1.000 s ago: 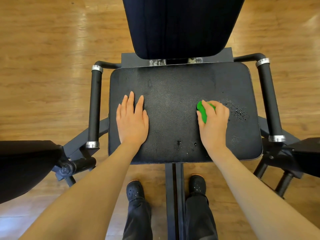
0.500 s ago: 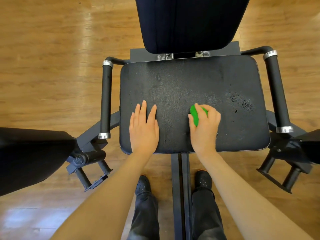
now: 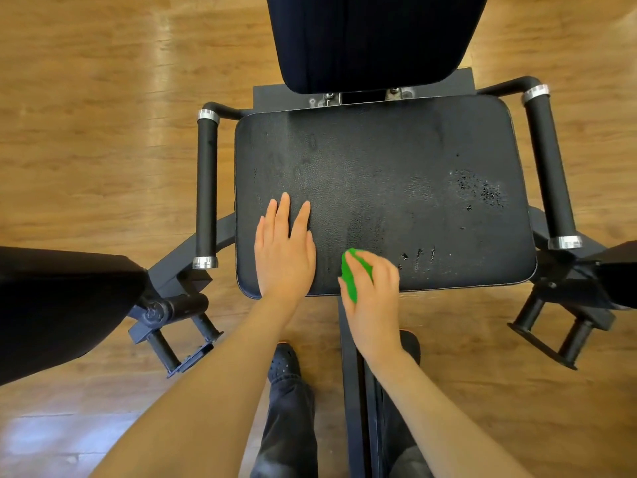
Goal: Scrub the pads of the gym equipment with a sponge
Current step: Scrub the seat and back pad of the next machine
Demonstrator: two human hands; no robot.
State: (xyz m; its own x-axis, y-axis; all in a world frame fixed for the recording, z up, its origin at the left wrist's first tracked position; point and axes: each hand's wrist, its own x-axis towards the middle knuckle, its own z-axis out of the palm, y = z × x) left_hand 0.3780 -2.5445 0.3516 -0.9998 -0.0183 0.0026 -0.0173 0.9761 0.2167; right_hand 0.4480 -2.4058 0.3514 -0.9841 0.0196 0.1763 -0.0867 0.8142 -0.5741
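At the seat pad's near edge, the green sponge (image 3: 352,278) lay under the right hand (image 3: 374,298), partly over the rim.

Its long axis ran roughly near-to-far, one end toward the back pad (image 3: 372,39), the other overhanging the edge; the right hand's fingers curled round it, thumb on its left side, likely to press it down while scrubbing. The left hand (image 3: 284,251) rested flat on the seat pad (image 3: 396,160), fingers straight and slightly spread, just beside the sponge, probably bracing the person. Wet droplets (image 3: 481,191) speckled the pad's right part, well apart from the sponge, so that area seemed yet to be wiped. Black grip handles (image 3: 206,188) flanked the seat above the wooden floor (image 3: 86,132).
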